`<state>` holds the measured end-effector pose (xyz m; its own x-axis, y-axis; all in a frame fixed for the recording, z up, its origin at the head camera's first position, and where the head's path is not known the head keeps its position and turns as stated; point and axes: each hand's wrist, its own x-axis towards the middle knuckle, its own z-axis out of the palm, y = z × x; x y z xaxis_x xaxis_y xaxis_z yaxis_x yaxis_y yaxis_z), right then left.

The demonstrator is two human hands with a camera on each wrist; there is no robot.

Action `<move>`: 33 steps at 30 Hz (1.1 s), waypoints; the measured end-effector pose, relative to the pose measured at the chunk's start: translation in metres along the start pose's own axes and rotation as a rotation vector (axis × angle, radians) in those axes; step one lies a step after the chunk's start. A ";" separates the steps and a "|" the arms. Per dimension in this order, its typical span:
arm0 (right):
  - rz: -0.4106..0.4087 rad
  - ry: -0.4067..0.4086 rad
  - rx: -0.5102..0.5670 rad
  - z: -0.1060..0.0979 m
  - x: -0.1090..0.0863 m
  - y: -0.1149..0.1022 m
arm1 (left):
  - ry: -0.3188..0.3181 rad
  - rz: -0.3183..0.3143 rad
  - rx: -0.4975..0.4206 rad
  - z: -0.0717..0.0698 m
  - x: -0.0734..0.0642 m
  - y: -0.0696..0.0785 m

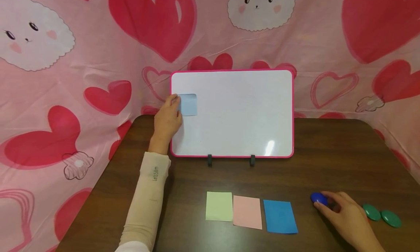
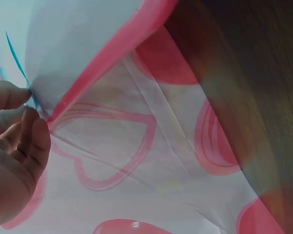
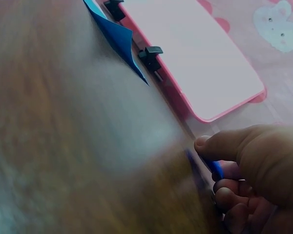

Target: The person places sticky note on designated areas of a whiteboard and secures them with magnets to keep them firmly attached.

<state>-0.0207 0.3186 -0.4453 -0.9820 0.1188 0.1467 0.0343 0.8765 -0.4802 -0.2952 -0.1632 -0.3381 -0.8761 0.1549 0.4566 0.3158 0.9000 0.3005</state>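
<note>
A light blue sticky note (image 1: 189, 105) lies against the left part of a white, pink-edged whiteboard (image 1: 233, 113). My left hand (image 1: 168, 115) pinches the note's left edge at the board; the left wrist view shows the paper's thin edge running between my fingertips. Low on the right, my right hand (image 1: 347, 215) holds a glossy blue round magnet (image 1: 319, 198) between thumb and fingers, at the tabletop. In the right wrist view the fingers partly hide this magnet (image 3: 216, 169). Two green magnets (image 1: 381, 215) lie beside the right hand.
A green sticky note (image 1: 218, 206), a pink one (image 1: 247, 212) and a darker blue one (image 1: 280, 216) lie in a row on the dark wooden table (image 1: 183, 179). Black stand feet (image 1: 209, 160) hold the board upright. Heart-patterned pink cloth (image 1: 210, 37) hangs behind and around.
</note>
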 end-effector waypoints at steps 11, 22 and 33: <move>0.028 -0.034 0.003 -0.004 0.000 0.000 | 0.027 0.053 0.057 0.005 -0.001 0.009; 0.021 0.025 0.016 -0.004 -0.001 -0.001 | -0.017 0.016 0.125 0.010 0.002 0.018; 0.031 0.098 0.098 -0.002 -0.002 -0.016 | -0.029 -0.005 0.148 0.009 -0.001 0.017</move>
<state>-0.0191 0.3059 -0.4360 -0.9576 0.1946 0.2124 0.0414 0.8227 -0.5670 -0.2923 -0.1448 -0.3410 -0.8883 0.1604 0.4304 0.2564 0.9506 0.1749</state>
